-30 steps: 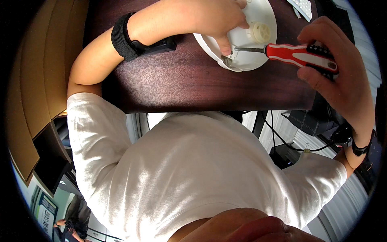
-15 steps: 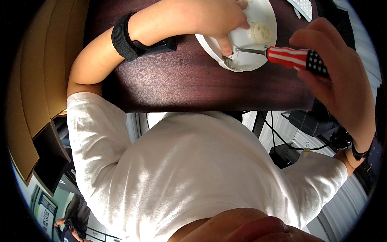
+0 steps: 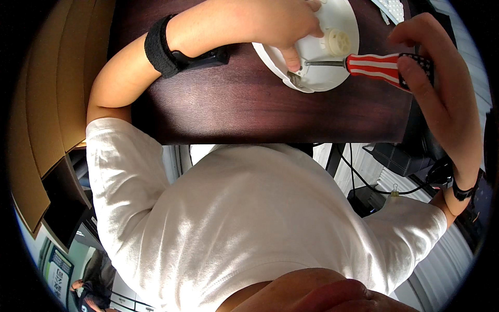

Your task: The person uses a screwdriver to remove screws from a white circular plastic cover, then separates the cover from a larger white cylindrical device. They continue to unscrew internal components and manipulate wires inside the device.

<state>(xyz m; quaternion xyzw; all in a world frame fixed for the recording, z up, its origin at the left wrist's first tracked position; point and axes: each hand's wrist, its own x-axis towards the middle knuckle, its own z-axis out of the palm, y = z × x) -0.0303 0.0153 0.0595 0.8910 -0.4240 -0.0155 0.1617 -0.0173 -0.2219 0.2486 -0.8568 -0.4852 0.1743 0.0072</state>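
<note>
A white round plastic housing (image 3: 332,73) rests on the dark wood desk (image 3: 228,104). My left hand (image 3: 287,26) reaches over its left side, fingers curled onto it and thumb pressed beside a small metal piece (image 3: 293,78). A cream cylindrical part (image 3: 337,41) sits inside, right of that hand. My right hand (image 3: 436,88) grips a screwdriver (image 3: 371,65) with a red-and-white striped, starred handle; its shaft points left into the housing, with its tip beside my left thumb.
A white keypad-like item (image 3: 390,9) lies at the upper right. A black device (image 3: 202,60) is by my left wrist. Cardboard (image 3: 49,99) stands at the left, black cables (image 3: 366,179) hang below the desk, and another person (image 3: 91,288) shows at the lower left.
My right hand has shifted its grip on the screwdriver, fingers rising and thumb moving onto the handle, which has rotated to show more stripes. My left hand stays put.
</note>
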